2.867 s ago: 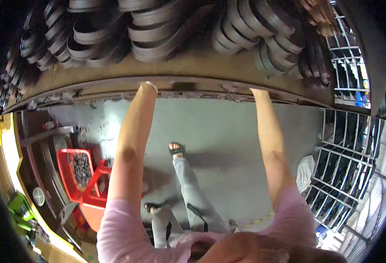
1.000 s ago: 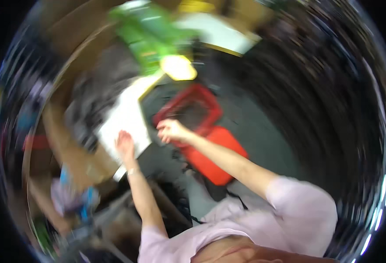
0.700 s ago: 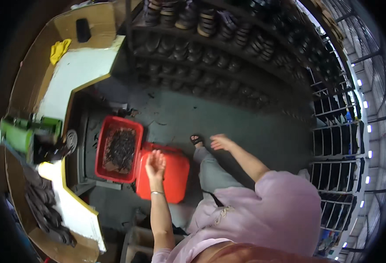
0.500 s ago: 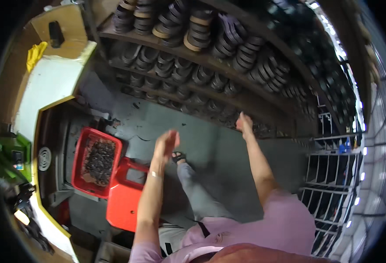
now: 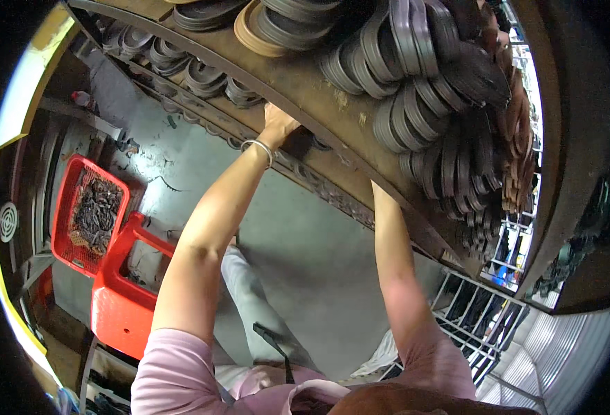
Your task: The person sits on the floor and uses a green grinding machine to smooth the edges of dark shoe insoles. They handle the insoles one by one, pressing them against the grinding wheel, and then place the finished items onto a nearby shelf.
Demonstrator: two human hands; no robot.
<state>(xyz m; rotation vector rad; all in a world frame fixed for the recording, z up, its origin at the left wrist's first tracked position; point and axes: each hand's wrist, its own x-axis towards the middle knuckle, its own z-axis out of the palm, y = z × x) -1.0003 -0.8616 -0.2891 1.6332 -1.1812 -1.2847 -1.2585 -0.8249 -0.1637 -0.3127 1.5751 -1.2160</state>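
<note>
My left hand (image 5: pixel 278 126) reaches in under the edge of the upper wooden shelf board (image 5: pixel 298 109), next to a lower row of coiled dark strips (image 5: pixel 204 77). Its fingers are hidden by the board, so any hold cannot be made out. A bracelet (image 5: pixel 258 146) circles that wrist. Beneath the same board, further right, my right forearm (image 5: pixel 391 238) goes in and the hand itself is out of sight. Above on the board lie several dark belt-like coils (image 5: pixel 405 114), stacked and leaning on each other, with a tan coil (image 5: pixel 253 31) among them.
At the left a red plastic basket (image 5: pixel 59 228) holds dark scraps, beside a red stool (image 5: pixel 121 308). A white-topped bench (image 5: pixel 7 114) edged in yellow stands at far left. To the right is a white wire rack (image 5: pixel 481 315) with dark items. Scraps lie on the green-grey floor (image 5: pixel 277 228).
I have come closer to the shelves, which now fill the upper view. Both hands have gone from the open air in front to under the upper shelf board.
</note>
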